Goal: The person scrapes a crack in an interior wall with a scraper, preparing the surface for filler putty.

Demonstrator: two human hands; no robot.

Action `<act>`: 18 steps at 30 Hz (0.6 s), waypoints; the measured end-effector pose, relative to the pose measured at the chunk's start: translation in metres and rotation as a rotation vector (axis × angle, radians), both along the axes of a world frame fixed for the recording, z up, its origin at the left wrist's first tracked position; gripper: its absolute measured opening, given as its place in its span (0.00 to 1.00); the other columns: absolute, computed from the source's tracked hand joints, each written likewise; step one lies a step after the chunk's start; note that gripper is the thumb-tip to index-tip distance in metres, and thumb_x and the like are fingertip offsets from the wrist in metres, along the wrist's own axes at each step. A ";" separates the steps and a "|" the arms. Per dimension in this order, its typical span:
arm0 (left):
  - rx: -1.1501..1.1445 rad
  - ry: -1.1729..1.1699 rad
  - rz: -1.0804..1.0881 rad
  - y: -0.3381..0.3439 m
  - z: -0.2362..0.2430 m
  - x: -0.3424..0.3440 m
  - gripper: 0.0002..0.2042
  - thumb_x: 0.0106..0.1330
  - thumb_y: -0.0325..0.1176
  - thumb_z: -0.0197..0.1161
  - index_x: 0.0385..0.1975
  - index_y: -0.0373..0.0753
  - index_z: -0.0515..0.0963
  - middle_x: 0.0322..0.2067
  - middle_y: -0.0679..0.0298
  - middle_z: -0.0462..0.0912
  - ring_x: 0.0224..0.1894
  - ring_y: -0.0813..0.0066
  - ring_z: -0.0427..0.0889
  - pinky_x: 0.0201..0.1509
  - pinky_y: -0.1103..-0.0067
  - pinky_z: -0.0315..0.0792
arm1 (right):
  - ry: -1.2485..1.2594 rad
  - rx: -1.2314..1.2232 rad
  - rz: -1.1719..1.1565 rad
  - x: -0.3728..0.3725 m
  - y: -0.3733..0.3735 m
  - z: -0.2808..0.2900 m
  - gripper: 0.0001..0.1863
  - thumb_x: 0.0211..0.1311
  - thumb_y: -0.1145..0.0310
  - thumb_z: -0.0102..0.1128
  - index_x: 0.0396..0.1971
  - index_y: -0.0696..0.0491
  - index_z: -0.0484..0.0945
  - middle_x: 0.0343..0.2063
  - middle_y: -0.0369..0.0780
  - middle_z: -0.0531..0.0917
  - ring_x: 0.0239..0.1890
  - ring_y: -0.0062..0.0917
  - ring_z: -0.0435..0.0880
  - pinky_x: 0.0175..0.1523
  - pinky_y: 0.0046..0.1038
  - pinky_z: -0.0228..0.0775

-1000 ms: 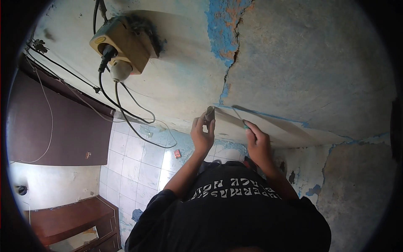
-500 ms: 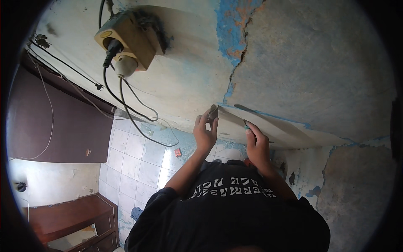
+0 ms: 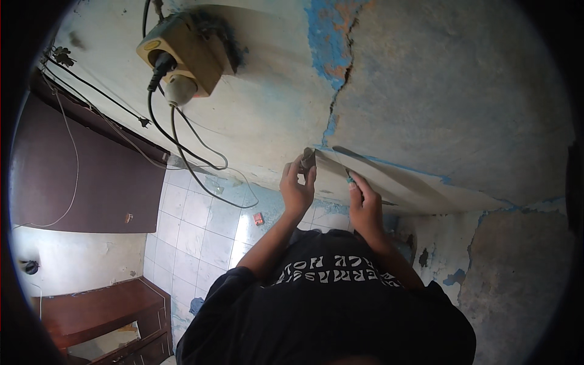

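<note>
My left hand (image 3: 296, 193) is closed round a short grey-brown piece with a rounded, tube-like end (image 3: 308, 159), held up close to the wall between thumb and fingers; its exact kind is not clear. To its right, my right hand (image 3: 367, 207) grips a thin tool with a green handle (image 3: 350, 179). A slender shaft seems to run from the handle up toward the wall, too fine to make out fully. The pale wall (image 3: 267, 121) in front has a crack (image 3: 340, 88) edged with peeling blue paint, which runs down to near my hands.
A yellowish socket box (image 3: 194, 58) with a black plug (image 3: 161, 67) and a round white plug sits on the wall at upper left, cables hanging down. Below are a tiled floor (image 3: 194, 210), a small red box (image 3: 258, 219) and a brown wooden cabinet (image 3: 103, 313).
My right hand has shifted a little left and up with the green-handled tool, closer to my left hand. The left hand keeps its hold in nearly the same place.
</note>
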State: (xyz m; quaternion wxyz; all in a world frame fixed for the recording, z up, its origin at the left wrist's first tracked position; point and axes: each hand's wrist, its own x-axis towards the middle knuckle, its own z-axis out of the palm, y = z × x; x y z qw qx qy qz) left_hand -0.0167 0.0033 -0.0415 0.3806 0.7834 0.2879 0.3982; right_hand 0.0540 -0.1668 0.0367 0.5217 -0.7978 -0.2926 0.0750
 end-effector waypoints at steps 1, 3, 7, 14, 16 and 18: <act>0.005 -0.008 0.002 0.002 0.002 0.002 0.21 0.65 0.28 0.73 0.58 0.37 0.81 0.38 0.55 0.83 0.38 0.61 0.86 0.42 0.68 0.78 | -0.041 0.023 0.006 0.006 -0.001 0.002 0.16 0.76 0.69 0.57 0.58 0.57 0.83 0.47 0.56 0.88 0.52 0.49 0.88 0.57 0.37 0.78; 0.014 -0.015 0.001 0.002 0.004 0.001 0.21 0.65 0.28 0.73 0.58 0.37 0.81 0.38 0.55 0.83 0.38 0.61 0.86 0.42 0.68 0.78 | -0.053 0.029 0.016 0.007 -0.003 0.000 0.16 0.76 0.69 0.57 0.57 0.57 0.83 0.47 0.56 0.88 0.52 0.50 0.88 0.57 0.37 0.78; -0.022 0.012 -0.006 -0.001 0.004 0.002 0.21 0.65 0.27 0.73 0.58 0.36 0.81 0.38 0.55 0.84 0.38 0.61 0.86 0.43 0.68 0.78 | -0.112 0.047 0.043 0.007 0.012 -0.011 0.16 0.76 0.68 0.58 0.57 0.57 0.83 0.46 0.55 0.88 0.50 0.50 0.88 0.55 0.37 0.79; 0.010 0.021 -0.012 -0.003 0.007 -0.001 0.20 0.67 0.31 0.72 0.59 0.36 0.81 0.39 0.57 0.85 0.38 0.66 0.87 0.38 0.72 0.75 | -0.139 0.061 -0.022 -0.001 0.004 -0.008 0.16 0.77 0.68 0.57 0.58 0.56 0.82 0.42 0.56 0.88 0.46 0.48 0.90 0.51 0.36 0.79; 0.001 0.012 -0.004 -0.005 0.009 0.000 0.20 0.66 0.29 0.72 0.58 0.38 0.81 0.38 0.57 0.84 0.38 0.64 0.87 0.40 0.70 0.77 | -0.140 0.031 -0.026 -0.002 0.005 -0.008 0.16 0.77 0.67 0.56 0.58 0.56 0.82 0.41 0.56 0.88 0.45 0.47 0.90 0.51 0.36 0.79; -0.009 0.005 0.007 -0.011 0.009 -0.003 0.20 0.65 0.28 0.73 0.58 0.39 0.81 0.38 0.56 0.83 0.38 0.62 0.86 0.42 0.68 0.78 | -0.022 0.031 0.012 0.005 -0.001 -0.009 0.16 0.78 0.67 0.56 0.58 0.56 0.82 0.41 0.56 0.88 0.45 0.47 0.90 0.51 0.36 0.79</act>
